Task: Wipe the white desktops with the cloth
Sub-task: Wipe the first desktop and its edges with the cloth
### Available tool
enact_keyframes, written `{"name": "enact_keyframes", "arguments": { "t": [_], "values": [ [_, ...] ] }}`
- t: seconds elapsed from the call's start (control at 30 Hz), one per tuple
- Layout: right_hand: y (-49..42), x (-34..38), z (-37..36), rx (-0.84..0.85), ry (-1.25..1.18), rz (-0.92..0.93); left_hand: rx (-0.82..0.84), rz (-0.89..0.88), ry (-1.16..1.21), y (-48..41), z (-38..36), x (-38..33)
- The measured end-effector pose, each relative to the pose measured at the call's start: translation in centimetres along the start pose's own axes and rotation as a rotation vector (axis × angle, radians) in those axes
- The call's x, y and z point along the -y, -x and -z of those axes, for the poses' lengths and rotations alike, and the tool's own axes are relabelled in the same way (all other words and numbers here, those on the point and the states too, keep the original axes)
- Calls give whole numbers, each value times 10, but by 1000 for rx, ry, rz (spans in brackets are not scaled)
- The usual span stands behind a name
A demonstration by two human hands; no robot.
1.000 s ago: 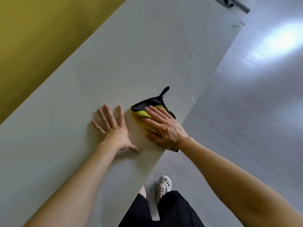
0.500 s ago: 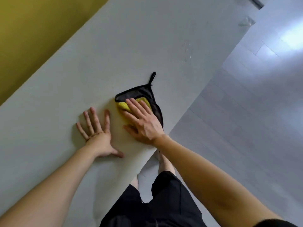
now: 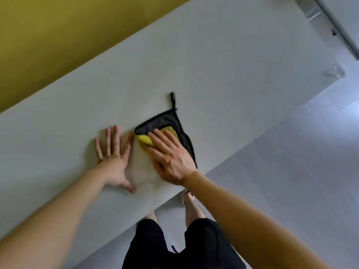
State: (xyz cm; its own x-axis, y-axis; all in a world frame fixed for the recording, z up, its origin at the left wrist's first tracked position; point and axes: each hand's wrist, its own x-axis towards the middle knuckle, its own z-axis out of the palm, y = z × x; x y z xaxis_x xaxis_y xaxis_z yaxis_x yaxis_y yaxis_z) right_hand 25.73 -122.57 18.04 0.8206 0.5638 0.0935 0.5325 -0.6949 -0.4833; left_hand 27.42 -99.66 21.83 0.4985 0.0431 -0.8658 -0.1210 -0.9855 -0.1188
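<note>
Cloth (image 3: 167, 131), yellow plush with grey backing, black trim and loop, is pressed flat on matte white desktop (image 3: 233, 74) by right hand (image 3: 171, 158), fingers straight. Left hand (image 3: 113, 162) is laid flat just beside cloth, fingers spread.

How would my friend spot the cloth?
Look at the long white desktop beside the yellow wall. Near its front edge, the cloth lies flat under the right hand. It is the only coloured thing there: yellow, with grey backing, black trim and a little loop.
</note>
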Motion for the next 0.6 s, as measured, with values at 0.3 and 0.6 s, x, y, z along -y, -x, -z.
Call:
{"name": "enact_keyframes", "arguments": {
  "t": [0.3, 0.6],
  "values": [
    [-71, -132, 53, -111, 137, -36, -48, -42, 76, -3, -1, 1],
    [-28, -16, 2, 52, 21, 217, -105, -88, 62, 3, 0, 4]
  ]
}}
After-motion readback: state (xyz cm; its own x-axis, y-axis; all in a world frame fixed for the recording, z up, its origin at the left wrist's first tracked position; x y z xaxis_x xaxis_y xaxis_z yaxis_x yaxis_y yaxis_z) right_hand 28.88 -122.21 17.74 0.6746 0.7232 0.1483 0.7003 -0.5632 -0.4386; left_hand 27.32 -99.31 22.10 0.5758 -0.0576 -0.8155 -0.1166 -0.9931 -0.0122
